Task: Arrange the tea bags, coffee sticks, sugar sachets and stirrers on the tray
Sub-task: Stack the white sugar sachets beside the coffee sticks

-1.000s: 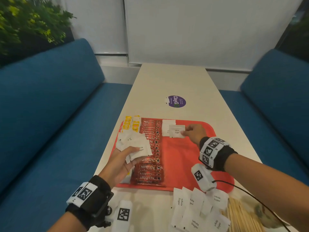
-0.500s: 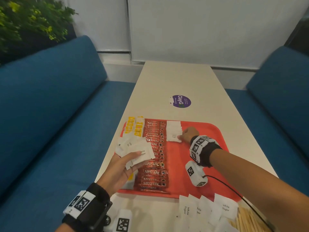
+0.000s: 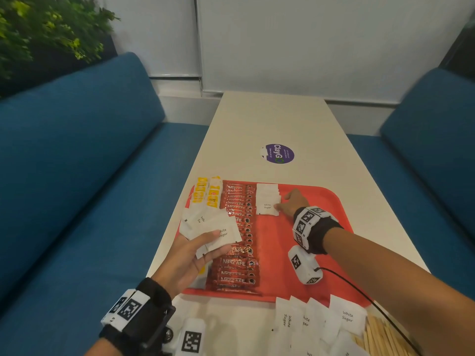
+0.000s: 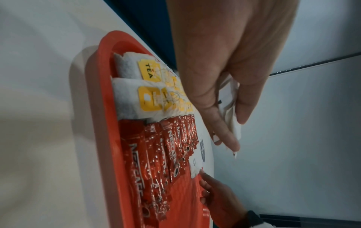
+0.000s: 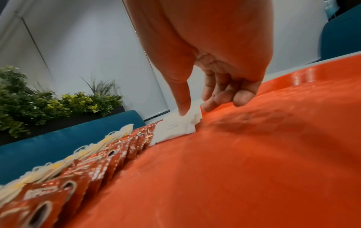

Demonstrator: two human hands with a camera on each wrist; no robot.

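Observation:
A red tray [image 3: 308,240] [image 4: 101,92] [image 5: 244,162] lies on the table. Along its left side runs a column of yellow-tagged tea bags [image 3: 207,194] [image 4: 148,86], then a column of red coffee sticks [image 3: 239,227] [image 4: 156,154] [image 5: 109,155]. A row of overlapping white sugar sachets [image 3: 267,199] [image 5: 179,125] [image 4: 195,166] starts at the far end beside the sticks. My right hand [image 3: 291,202] [image 5: 195,110] pinches the nearest sachet's right edge, thumb on top. My left hand [image 3: 190,253] [image 4: 224,77] holds a fan of sugar sachets [image 3: 213,227] [image 4: 232,117] above the tray's left side.
Loose sugar sachets [image 3: 318,325] lie on the table in front of the tray, with wooden stirrers [image 3: 380,337] to their right. A purple sticker [image 3: 279,153] sits beyond the tray. Blue sofas [image 3: 77,176] [image 3: 431,150] flank the table.
My right hand lowered its sachet onto the row on the tray, overlapping the earlier ones. My left hand kept its fan of sachets in place.

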